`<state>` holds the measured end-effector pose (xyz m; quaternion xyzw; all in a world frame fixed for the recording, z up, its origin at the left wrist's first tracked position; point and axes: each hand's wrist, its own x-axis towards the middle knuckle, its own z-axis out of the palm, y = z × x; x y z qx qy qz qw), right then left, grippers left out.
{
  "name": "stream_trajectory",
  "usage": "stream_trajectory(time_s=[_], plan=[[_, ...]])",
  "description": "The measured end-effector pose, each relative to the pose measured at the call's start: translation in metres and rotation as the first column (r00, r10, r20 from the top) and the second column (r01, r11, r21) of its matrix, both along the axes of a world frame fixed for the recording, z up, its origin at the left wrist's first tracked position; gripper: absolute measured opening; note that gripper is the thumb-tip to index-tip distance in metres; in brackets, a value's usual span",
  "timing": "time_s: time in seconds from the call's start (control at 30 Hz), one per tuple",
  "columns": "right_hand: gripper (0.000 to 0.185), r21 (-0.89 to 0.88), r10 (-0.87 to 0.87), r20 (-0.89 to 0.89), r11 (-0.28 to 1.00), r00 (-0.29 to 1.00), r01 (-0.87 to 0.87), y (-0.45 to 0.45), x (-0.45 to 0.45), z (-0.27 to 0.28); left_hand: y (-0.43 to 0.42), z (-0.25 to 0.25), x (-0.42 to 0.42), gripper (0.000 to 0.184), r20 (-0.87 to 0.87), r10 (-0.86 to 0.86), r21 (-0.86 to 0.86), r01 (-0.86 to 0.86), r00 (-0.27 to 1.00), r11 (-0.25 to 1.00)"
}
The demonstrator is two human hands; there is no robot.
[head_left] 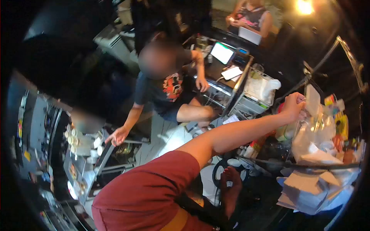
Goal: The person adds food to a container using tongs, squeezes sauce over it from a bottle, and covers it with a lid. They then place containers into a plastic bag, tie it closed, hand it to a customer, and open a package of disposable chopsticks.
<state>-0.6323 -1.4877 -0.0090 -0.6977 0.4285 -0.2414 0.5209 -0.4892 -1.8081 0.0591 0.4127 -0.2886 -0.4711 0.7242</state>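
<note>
My left hand [295,107] reaches far to the upper right, the arm in its red sleeve [146,184] crossing the view. Its fingers are pinched together at the top of a clear plastic bag [305,129], which hangs among other wrapping on a crowded shelf. In shadow at lower centre is my right hand [230,190], fingers pointing up beside a dark round rim [218,173]. Whether those fingers hold anything is too dark to make out. Below the bags lie stacked paper sheets [312,190].
A person in a dark printed T-shirt [160,90] sits nearby, arms spread. Behind are a lit tablet [222,53] and a wire basket [257,87]. Stacked cups [75,140] stand at left. A metal rail [308,164] edges the shelf; another person [252,19] is at the top.
</note>
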Motion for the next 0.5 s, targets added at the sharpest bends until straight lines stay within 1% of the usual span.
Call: stream_trajectory(time_s=[0.1, 0.13, 0.2, 0.23, 0.27, 0.3, 0.33, 0.37, 0.4, 0.43, 0.47, 0.5], plan=[[0.035, -0.014, 0.099, 0.029, 0.995, 0.995, -0.098, 0.007, 0.023, 0.016, 0.045, -0.006, 0.048, 0.028, -0.193, 0.005, -0.058, -0.017, 0.981, 0.998], [0.035, -0.04, 0.111, 0.074, 0.993, 0.991, -0.108, 0.011, 0.033, 0.015, 0.061, -0.01, 0.063, 0.038, -0.242, -0.022, -0.052, 0.01, 0.97, 0.999], [0.036, -0.095, 0.126, 0.151, 0.989, 0.98, -0.112, 0.022, 0.047, 0.008, 0.097, -0.007, 0.083, 0.041, -0.327, 0.009, -0.034, -0.021, 0.945, 0.999], [0.035, -0.095, 0.082, 0.155, 0.993, 0.984, -0.068, 0.031, 0.053, 0.015, 0.122, -0.004, 0.096, 0.042, -0.365, 0.028, -0.026, -0.04, 0.931, 0.999], [0.035, -0.092, 0.053, 0.164, 0.995, 0.985, -0.038, 0.042, 0.061, 0.023, 0.153, -0.001, 0.109, 0.034, -0.416, 0.018, -0.062, -0.048, 0.909, 0.997], [0.035, -0.081, 0.042, 0.179, 0.996, 0.983, -0.028, 0.057, 0.073, 0.028, 0.191, -0.005, 0.122, 0.036, -0.391, 0.022, -0.091, -0.063, 0.92, 0.994], [0.032, -0.078, 0.021, 0.237, 0.997, 0.971, -0.002, 0.072, 0.078, 0.028, 0.234, -0.015, 0.132, 0.039, -0.366, 0.043, -0.115, -0.09, 0.93, 0.989], [0.03, -0.526, 0.166, 0.087, 0.845, 0.982, -0.096, 0.076, 0.074, 0.007, 0.28, -0.026, 0.14, 0.042, -0.343, 0.07, -0.135, -0.123, 0.937, 0.983], [0.03, -0.424, 0.083, 0.159, 0.905, 0.984, -0.007, 0.098, 0.082, 0.014, 0.331, -0.045, 0.149, 0.042, -0.209, 0.191, -0.128, -0.22, 0.959, 0.967], [0.031, -0.364, 0.021, 0.266, 0.928, 0.964, 0.08, 0.116, 0.081, 0.004, 0.389, -0.064, 0.156, 0.041, -0.073, 0.307, -0.122, -0.314, 0.949, 0.942], [0.032, -0.298, -0.042, 0.373, 0.941, 0.927, 0.163, 0.135, 0.081, -0.006, 0.454, -0.078, 0.158, 0.039, -0.011, 0.413, -0.055, -0.413, 0.911, 0.909], [0.032, -0.305, 0.016, 0.524, 0.937, 0.852, 0.17, 0.155, 0.082, -0.017, 0.526, -0.086, 0.156, 0.037, 0.057, 0.498, 0.012, -0.5, 0.865, 0.866]])
